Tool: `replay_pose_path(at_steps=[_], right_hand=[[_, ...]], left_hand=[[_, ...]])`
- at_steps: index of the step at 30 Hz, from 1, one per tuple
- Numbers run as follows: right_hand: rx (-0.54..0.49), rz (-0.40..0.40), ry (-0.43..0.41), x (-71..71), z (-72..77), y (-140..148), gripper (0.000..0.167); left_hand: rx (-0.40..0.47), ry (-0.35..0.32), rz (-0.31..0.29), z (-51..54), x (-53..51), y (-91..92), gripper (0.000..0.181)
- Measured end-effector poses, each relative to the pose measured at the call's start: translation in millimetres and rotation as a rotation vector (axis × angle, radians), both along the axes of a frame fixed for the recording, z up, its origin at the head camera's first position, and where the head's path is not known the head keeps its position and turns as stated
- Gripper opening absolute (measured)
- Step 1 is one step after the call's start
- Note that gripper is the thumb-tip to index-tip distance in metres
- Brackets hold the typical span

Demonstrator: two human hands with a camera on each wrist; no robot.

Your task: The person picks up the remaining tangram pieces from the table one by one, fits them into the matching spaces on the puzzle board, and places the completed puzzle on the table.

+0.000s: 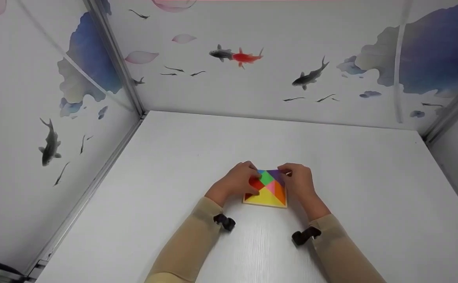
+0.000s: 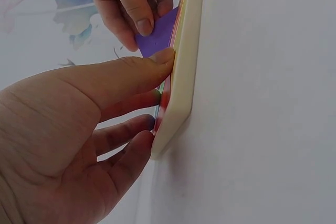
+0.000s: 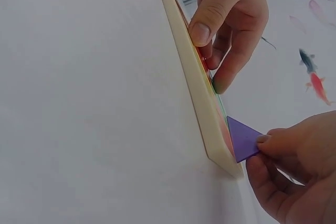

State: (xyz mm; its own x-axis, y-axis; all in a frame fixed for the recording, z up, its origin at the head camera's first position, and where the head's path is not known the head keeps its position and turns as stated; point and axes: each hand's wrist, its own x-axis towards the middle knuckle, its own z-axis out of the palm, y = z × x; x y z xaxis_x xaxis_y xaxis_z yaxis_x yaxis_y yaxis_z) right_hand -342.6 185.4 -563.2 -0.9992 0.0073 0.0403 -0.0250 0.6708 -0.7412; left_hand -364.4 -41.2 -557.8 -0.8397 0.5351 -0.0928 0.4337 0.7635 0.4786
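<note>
A square tangram tray [image 1: 266,205] with a pale rim lies on the white table, filled with yellow, orange, pink, green, red, blue and purple pieces. My left hand [image 1: 234,181] rests over its left side, thumb and fingertips touching the pieces' faces. At the upper right corner, my right hand [image 1: 301,182] pinches a purple triangle [image 3: 244,139] between thumb and fingers. In the right wrist view the triangle tilts up from the tray, its inner edge close to the other pieces. Part of the red and blue pieces is hidden under my left hand.
The white tabletop [image 1: 197,153] extends around the tray. White panels printed with fish and blue shapes stand behind and to the left, joined by a metal post [image 1: 114,55]. A black wrist device [image 1: 224,222] sits on the left sleeve, another [image 1: 305,236] on the right.
</note>
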Motion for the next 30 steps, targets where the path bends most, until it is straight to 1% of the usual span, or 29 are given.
replay_pose_path(at_steps=[6,12,17,24,30], right_hand=[[0.019,0.005,-0.026,-1.0,0.9,-0.9,0.028],[0.012,0.003,-0.04,0.0,3.2,-0.7,0.027],[0.016,-0.001,-0.042,0.5,3.4,0.6,0.027],[-0.001,-0.019,-0.071,-0.2,1.9,1.9,0.026],[0.004,-0.035,-0.084,-0.2,4.7,0.7,0.025]], left_hand=[[-0.001,-0.013,0.004,1.8,1.2,-0.4,0.053],[0.001,-0.01,-0.017,2.9,0.2,0.3,0.053],[-0.013,-0.004,-0.034,0.8,-1.3,0.4,0.052],[-0.011,-0.017,-0.028,-0.1,-0.6,0.9,0.052],[-0.007,-0.031,-0.023,0.7,0.1,1.4,0.051]])
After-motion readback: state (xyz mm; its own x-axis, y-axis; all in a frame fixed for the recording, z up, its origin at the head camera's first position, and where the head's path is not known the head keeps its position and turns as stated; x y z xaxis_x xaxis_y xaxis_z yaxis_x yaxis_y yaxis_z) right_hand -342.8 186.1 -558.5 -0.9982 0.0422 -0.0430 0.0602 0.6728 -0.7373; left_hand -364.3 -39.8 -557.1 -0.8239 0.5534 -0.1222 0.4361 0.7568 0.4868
